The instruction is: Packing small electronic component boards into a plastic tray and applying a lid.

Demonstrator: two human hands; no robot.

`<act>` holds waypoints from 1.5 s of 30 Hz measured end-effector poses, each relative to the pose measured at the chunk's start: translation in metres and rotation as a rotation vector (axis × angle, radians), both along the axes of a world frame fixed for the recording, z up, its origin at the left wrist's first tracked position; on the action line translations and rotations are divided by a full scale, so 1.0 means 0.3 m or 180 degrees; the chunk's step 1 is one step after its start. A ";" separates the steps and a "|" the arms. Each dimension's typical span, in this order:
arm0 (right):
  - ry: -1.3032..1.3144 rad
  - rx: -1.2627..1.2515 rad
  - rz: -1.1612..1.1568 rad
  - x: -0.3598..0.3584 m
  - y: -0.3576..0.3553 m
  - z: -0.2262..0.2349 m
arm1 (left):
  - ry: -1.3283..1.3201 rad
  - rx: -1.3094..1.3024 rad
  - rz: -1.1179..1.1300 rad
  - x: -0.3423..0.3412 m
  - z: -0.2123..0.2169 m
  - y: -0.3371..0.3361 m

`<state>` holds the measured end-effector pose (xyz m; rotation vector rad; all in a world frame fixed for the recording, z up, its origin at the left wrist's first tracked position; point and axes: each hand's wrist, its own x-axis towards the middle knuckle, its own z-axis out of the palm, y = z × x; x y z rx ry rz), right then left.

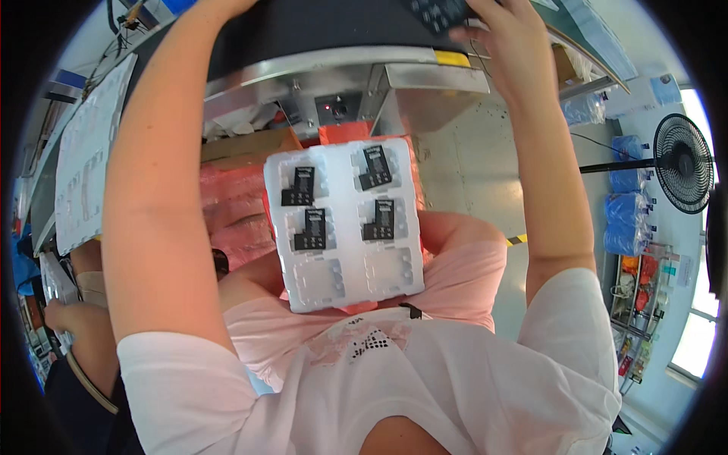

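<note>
Up at the far edge, my right hand (509,34) grips a flat black battery (436,14) with pale printing, over the black work surface (326,29). My left hand (231,6) reaches to the top edge of the view, where its fingers are cut off. Between my arms a white plastic tray (346,227) lies over my lap. Four-sided, notched black batteries sit in several of its pockets: one at far left (299,186), one below it (310,230), a tilted one at far right (374,168), and another beneath (379,220). The two nearest pockets hold nothing.
The work surface has a metal front edge with a yellow strip (452,58). Pink wrapped packages (235,197) lie under the tray. More white trays (91,159) stand at left, near another person's hand (62,315). A black fan (682,163) stands at right.
</note>
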<state>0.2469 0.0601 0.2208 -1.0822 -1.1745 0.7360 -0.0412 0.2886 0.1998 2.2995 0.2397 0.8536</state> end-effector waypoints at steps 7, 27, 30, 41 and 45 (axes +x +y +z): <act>0.0159 -0.2311 0.1434 -0.073 -0.573 -0.334 | 0.1704 -0.0166 0.2834 0.105 0.126 -0.398; -0.3516 -0.0426 0.0759 -0.273 -0.946 -0.717 | 0.0856 -0.1864 0.3207 -0.161 -0.722 -1.547; -0.4496 -0.0131 0.0618 -0.224 -0.966 -0.764 | 0.1393 -0.0965 0.3206 -0.169 -0.747 -1.558; -0.4579 -0.0496 0.0025 -0.219 -0.916 -0.746 | 0.1725 -0.1224 0.3130 -0.102 -0.678 -1.549; -0.3672 -0.0914 -0.0008 -0.294 -0.783 -0.705 | 0.1572 -0.0399 0.3410 -0.097 -0.684 -1.430</act>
